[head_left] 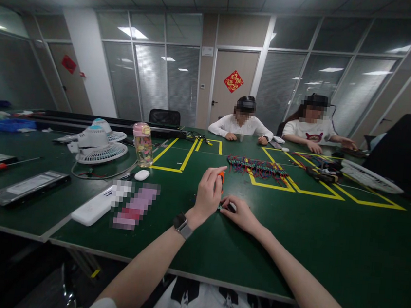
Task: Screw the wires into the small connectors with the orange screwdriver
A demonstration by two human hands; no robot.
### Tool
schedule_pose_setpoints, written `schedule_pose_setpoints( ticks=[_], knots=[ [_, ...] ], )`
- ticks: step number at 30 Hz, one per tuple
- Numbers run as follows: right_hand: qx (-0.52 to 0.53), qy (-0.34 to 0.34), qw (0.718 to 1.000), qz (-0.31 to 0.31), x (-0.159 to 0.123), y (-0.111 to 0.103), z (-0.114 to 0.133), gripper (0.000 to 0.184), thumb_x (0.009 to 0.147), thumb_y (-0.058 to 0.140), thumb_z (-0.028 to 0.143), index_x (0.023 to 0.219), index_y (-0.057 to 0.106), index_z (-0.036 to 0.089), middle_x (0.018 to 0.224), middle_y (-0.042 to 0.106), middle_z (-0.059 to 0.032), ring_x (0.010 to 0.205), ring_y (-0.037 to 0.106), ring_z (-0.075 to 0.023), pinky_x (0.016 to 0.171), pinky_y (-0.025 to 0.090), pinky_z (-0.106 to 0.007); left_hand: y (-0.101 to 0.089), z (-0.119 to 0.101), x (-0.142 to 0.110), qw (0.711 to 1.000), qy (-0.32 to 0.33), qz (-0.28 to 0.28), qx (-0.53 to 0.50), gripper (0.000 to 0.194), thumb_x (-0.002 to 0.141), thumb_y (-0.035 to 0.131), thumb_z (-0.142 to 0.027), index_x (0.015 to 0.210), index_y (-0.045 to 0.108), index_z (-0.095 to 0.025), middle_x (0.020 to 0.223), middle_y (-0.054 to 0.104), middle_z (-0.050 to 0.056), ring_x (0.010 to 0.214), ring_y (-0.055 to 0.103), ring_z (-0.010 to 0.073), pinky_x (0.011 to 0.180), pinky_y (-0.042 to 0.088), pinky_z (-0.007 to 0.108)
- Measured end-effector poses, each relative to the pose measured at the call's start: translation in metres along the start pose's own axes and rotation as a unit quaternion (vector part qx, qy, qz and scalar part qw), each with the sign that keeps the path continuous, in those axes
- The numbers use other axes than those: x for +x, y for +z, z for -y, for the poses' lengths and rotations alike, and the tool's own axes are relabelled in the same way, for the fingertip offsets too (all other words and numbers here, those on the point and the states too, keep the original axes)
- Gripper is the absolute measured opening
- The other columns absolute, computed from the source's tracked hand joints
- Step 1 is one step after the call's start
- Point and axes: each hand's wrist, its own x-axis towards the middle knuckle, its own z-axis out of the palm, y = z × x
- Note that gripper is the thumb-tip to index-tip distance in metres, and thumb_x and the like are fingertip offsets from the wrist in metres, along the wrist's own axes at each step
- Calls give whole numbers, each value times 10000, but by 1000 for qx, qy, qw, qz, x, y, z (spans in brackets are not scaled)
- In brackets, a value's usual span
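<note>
Green tabletop (329, 231), orange handle (222, 176) upright in left fingers (208, 178), small part (219, 208) in right fingers (230, 201).

the head camera looks forward and down.

L hand (206, 193) raised, fingers (210, 175) pointing up; R hand (240, 213) lower, fingers bent, nr L wrist.

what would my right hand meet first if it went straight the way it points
Probably the small part at its fingertips, then the left hand, though depth is unclear.
</note>
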Motion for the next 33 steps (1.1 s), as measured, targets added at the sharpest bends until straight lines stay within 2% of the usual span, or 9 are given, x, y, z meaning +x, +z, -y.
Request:
schedule_pose_setpoints(
  ticks=[5, 11, 17, 23, 29, 33],
  knots=[
    [6, -6, 1000, -3, 0, 1, -2, 72, 757, 627, 216, 737, 560, 196, 913, 675, -41, 852, 622, -189, 798, 463, -335, 2, 0, -1, 998, 6, -22, 50, 248, 913, 481, -286, 1117, 605, -222, 967, 496, 51, 898, 537, 151, 827, 465, 292],
    [7, -7, 1000, -4, 0, 1, -2, 75, 749, 639, 216, 734, 568, 196, 926, 673, -44, 860, 623, -189, 817, 463, -338, 1, 1, 0, 1000, 4, -4, 20, 327, 963, 304, -190, 1200, 530, -193, 1051, 567, 80, 990, 540, 165, 883, 448, 321],
    [2, -6, 1000, -2, 0, 1, -4, 84, 760, 628, 232, 733, 557, 196, 937, 665, -47, 858, 620, -189, 812, 465, -334, 0, 1, 1, 998, -35, -16, 40, 246, 920, 470, -316, 1099, 609, -222, 948, 502, 51, 879, 536, 158, 806, 457, 292],
    [-1, -7, 1000, 2, -1, -1, -2, 86, 762, 626, 230, 739, 549, 198, 943, 660, -48, 869, 616, -189, 824, 459, -339, 0, 2, 3, 999, -40, 1, 0, 325, 971, 290, -195, 1175, 543, -199, 1047, 579, 72, 989, 543, 166, 877, 436, 311],
    [-3, -2, 1000, -2, 0, 0, -1, 88, 757, 627, 225, 729, 548, 196, 940, 664, -47, 870, 621, -191, 810, 459, -331, 0, 0, 2, 999, -28, -27, 13, 205, 892, 532, -309, 1034, 636, -205, 949, 518, 50, 881, 542, 153, 811, 452, 277],
    [-2, -4, 1000, 0, 0, 1, -3, 87, 758, 628, 229, 729, 555, 192, 936, 660, -49, 868, 616, -186, 820, 459, -332, 0, 0, 3, 999, -34, -13, -13, 251, 952, 388, -220, 1105, 586, -195, 981, 568, 54, 922, 559, 147, 840, 444, 272]
  ],
)
